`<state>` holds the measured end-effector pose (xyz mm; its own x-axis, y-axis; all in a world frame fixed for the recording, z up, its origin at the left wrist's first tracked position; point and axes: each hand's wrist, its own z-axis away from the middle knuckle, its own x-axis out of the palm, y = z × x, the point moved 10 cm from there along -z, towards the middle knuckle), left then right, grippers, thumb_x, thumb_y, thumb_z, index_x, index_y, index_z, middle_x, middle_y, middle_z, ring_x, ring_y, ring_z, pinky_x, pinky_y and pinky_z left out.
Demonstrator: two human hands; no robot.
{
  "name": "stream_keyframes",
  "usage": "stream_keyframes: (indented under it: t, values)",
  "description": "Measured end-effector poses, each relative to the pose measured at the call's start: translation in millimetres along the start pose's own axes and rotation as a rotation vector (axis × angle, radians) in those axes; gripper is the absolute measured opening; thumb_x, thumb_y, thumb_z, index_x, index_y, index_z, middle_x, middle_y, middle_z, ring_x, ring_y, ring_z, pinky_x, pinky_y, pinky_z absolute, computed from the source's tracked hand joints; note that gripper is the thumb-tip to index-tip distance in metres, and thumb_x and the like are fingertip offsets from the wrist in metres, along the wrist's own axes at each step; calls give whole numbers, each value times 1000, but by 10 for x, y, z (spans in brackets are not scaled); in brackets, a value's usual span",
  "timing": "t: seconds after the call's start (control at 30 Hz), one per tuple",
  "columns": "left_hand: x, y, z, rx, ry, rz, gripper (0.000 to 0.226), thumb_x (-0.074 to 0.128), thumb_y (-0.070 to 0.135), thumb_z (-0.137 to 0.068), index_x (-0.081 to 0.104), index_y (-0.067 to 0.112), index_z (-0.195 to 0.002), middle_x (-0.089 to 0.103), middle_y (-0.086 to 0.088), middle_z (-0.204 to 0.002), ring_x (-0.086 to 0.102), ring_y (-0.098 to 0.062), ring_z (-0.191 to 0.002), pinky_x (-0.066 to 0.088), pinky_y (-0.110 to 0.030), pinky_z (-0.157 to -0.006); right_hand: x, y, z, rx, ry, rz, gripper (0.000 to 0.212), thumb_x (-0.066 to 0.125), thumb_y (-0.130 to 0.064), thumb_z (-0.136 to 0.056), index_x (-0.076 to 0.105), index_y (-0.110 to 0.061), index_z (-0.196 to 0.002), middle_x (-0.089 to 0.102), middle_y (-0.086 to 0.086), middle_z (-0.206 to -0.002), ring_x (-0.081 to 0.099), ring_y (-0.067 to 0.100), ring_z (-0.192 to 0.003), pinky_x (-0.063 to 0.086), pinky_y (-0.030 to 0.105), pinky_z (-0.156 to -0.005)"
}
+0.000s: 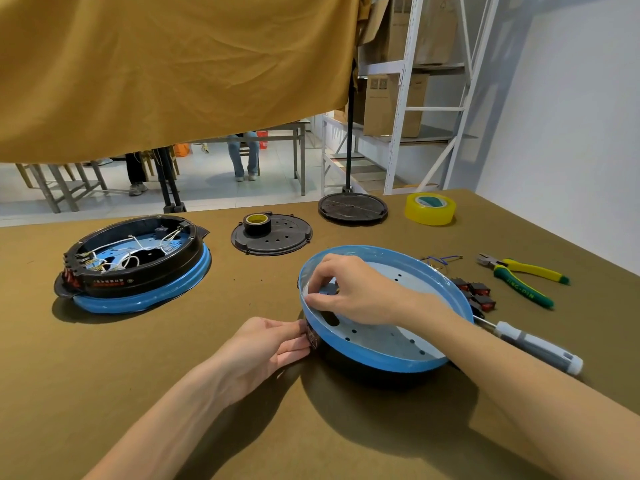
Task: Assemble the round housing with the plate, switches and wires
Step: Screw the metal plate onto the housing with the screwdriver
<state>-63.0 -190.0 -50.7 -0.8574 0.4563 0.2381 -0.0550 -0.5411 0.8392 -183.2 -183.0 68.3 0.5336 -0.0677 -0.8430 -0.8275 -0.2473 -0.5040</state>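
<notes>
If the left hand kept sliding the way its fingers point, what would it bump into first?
The left hand points right, fingertips already at the black side of the round housing under its blue rim, so it would press straight into that wall.

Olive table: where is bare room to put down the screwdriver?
Bare patches: the near left, below the wired black-and-blue housing and left of the left hand; also behind the yellow-green pliers, beside the clear tape roll. Crowded: red switches by the white-handled screwdriver.

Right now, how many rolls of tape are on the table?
2. A black roll of tape stands on the black perforated round plate; a clear yellowish roll of tape lies at the far right. Others may be hidden.
</notes>
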Motion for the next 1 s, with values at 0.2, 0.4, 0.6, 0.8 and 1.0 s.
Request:
stream_keyframes:
  t: [0.2,0.4,0.6,0.8,1.0]
  values:
    - [-31,-27,-67,-37,10,68,55,60,48,-99,68,-5,-112,78,-19,-103,78,-27,-95,63,-36,-75,-176,180,143,79,107,-40,21,68,-31,-97,66,-25,-116,64,-9,-116,56,2,-106,47,17,-84]
    - [104,92,-46,-2,30,-59,64,85,49,-71,59,10,-114,70,-19,-115,69,-30,-106,59,-40,-80,-708,348,596,142,468,41,10,68,-18,-95,71,-20,-104,66,-7,-100,58,5,-94,49,21,-84]
    - [58,92,-123,63,139,-84,55,82,50,-78,61,9,-107,72,-13,-108,70,-25,-99,58,-33,-64,-1123,929,1292,577,500,220,17,58,-28,-102,62,-18,-114,61,2,-111,60,18,-97,53,35,-82]
    - [-5,139,-131,123,202,-118,63,80,65,-71,62,11,-98,74,-10,-98,74,-24,-89,62,-31,-57,-885,1483,1988,1010,18,499,40,53,-33,-99,46,-13,-133,59,11,-131,61,30,-114,52,42,-92]
    - [50,173,-109,217,217,-123,67,73,71,-64,60,13,-94,69,-5,-93,71,-22,-91,62,-31,-64,-880,1464,2060,935,9,648,20,53,-18,-99,54,-17,-120,63,5,-114,63,25,-104,49,35,-82]
